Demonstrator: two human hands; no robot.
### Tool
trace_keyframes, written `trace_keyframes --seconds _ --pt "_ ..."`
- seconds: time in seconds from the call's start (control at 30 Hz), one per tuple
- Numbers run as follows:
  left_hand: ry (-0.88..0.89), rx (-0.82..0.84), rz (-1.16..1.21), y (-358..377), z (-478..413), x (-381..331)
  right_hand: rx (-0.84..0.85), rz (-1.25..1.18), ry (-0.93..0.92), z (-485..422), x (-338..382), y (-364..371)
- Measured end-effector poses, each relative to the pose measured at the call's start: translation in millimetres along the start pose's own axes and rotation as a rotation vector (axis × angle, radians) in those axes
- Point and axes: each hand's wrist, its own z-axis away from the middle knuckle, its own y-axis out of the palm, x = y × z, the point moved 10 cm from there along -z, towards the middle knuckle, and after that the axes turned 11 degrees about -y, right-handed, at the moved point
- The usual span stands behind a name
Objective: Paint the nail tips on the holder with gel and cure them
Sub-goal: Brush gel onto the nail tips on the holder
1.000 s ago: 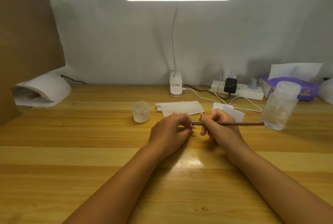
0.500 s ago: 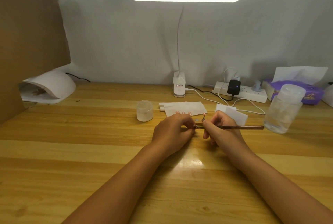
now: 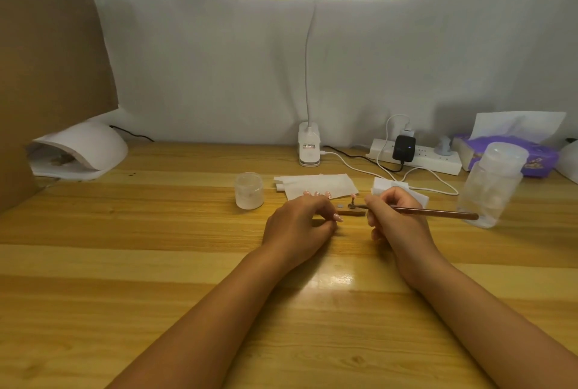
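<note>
The holder (image 3: 352,213) is a short brown strip lying on the desk (image 3: 156,248) between your two hands, in the middle of the view. One small pink nail tip (image 3: 353,195) stands up on a thin post at its right part. Your left hand (image 3: 298,224) has its fingers curled and pinches the holder's left end. Your right hand (image 3: 397,219) grips the brush (image 3: 438,212) like a pen, its handle running out to the right and its tip at the foot of the post.

Just behind your left hand stands a small frosted jar (image 3: 249,191), with folded white paper (image 3: 316,183) beside it. A clear bottle (image 3: 491,191) stands to the right, near the brush's end. The white curing lamp (image 3: 84,151) sits at the far left, well apart from the holder.
</note>
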Motion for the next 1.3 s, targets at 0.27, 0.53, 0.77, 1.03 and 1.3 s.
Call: trace_keyframes --seconds 0.27,0.53,0.77,1.03,1.3 --pt "0.016 -0.013 -0.028 0 1 -3 0.103 0.053 -0.024 4 6 13" --pt "0.03 -0.015 -0.04 -1 1 -5 0.154 0.135 -0.039 4 8 19" --pt "0.025 -0.008 -0.044 0 1 -3 0.123 0.175 -0.06 3 8 15" --pt "0.02 -0.002 -0.028 1 0 -2 0.06 0.165 -0.069 2 8 9" --pt "-0.034 0.023 0.041 2 -3 4 0.072 0.03 -0.021 -2 1 10"
